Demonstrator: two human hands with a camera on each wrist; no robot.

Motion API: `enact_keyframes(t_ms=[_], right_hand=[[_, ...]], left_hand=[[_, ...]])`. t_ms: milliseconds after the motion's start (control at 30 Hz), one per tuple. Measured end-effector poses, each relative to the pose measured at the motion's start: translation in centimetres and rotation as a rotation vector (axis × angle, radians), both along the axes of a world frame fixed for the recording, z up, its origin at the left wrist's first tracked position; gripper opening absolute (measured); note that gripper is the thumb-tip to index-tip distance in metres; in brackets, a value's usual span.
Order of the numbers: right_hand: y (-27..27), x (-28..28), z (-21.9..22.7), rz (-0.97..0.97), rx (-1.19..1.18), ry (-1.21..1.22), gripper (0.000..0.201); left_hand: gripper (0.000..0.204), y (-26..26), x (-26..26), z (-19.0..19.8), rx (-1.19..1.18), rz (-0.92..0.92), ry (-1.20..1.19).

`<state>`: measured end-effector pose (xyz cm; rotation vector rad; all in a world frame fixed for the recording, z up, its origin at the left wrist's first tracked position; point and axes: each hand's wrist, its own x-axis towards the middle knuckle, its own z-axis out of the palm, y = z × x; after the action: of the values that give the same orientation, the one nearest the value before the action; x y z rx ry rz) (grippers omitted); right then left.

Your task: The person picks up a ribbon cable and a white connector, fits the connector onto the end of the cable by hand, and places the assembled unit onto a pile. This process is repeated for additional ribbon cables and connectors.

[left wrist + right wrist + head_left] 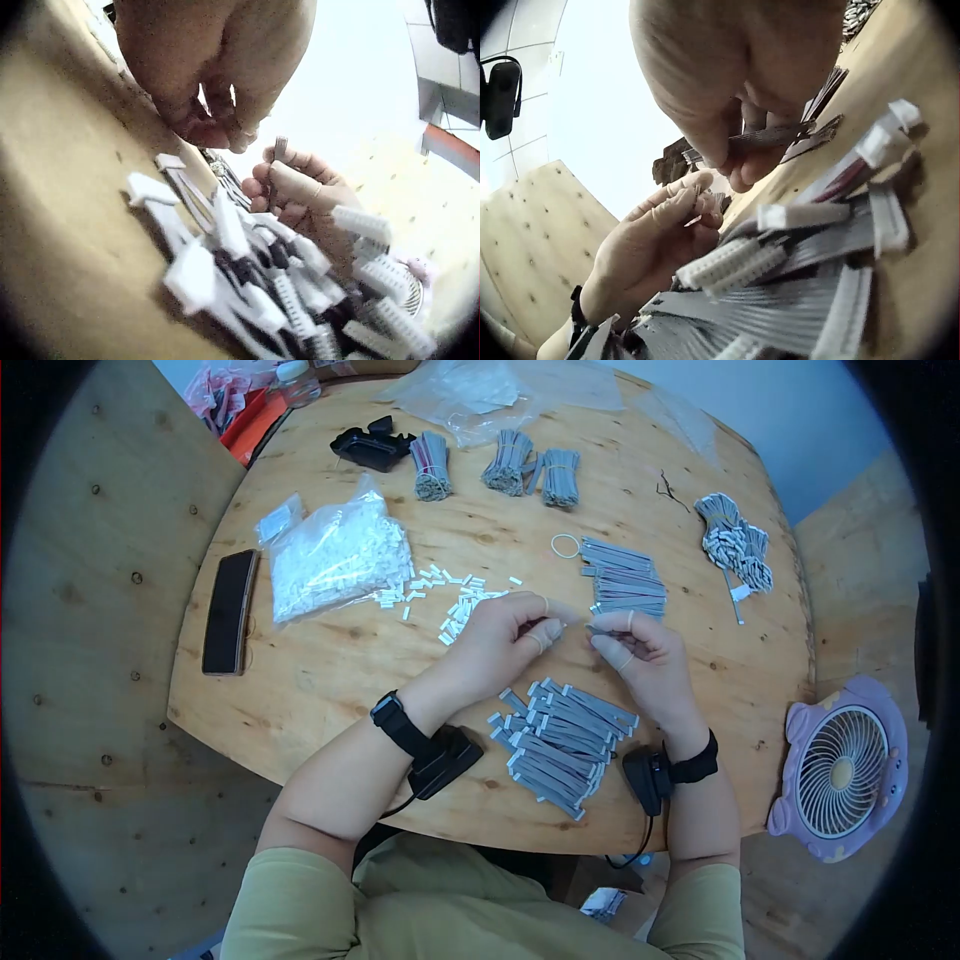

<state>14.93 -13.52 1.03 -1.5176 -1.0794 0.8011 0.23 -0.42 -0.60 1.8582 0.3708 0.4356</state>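
**Ribbon cable held between both hands above the round wooden table**

Nearest the person lies a pile of grey ribbon cables with white connectors (560, 745), on the wooden table (330, 680). Just above this pile, the left hand (505, 640) and the right hand (640, 655) meet. The right hand's fingers are curled and pinch one grey ribbon cable (769, 136). The left hand's fingertips (682, 199) are pinched narrow on a small part; what it is cannot be told. Beyond the hands lie loose white connector housings (450, 600), a clear bag of housings (335, 555) and a stack of flat cables (625, 580). Farther off stand three tied cable bundles (510, 465).
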Motion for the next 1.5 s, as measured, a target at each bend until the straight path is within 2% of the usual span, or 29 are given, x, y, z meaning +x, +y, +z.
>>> enact_keyframes(t_ms=[100,167,300,400,800,1267,1500], right_hand=[[-0.1,-0.5,0.1,0.039,-0.088,0.129,0.010],[0.0,-0.9,0.6,0.054,-0.173,0.230,0.009],[0.0,-0.6,0.3,0.048,-0.205,0.281,0.008],[0.0,-0.3,0.4,0.048,-0.240,0.330,0.008],[-0.2,-0.8,0.2,0.035,-0.258,0.454,0.008],[-0.1,-1.2,0.5,0.019,-0.256,0.415,0.009],[-0.1,-1.1,0.4,0.028,-0.248,0.469,0.011]], left_hand=[[0.020,0.1,0.1,-0.6,-0.308,0.002,-0.032],[0.017,0.0,0.1,-0.6,-0.424,-0.010,-0.070],[0.015,0.0,0.2,-1.2,-0.580,-0.056,-0.200],[0.013,0.3,-0.1,-0.9,-0.472,-0.097,-0.110],[0.016,0.2,-0.1,-0.2,-0.521,-0.153,0.075],[0.018,0.0,0.0,-0.6,-0.486,-0.110,0.028],[0.018,-0.1,0.1,-0.8,-0.489,-0.108,0.005]])
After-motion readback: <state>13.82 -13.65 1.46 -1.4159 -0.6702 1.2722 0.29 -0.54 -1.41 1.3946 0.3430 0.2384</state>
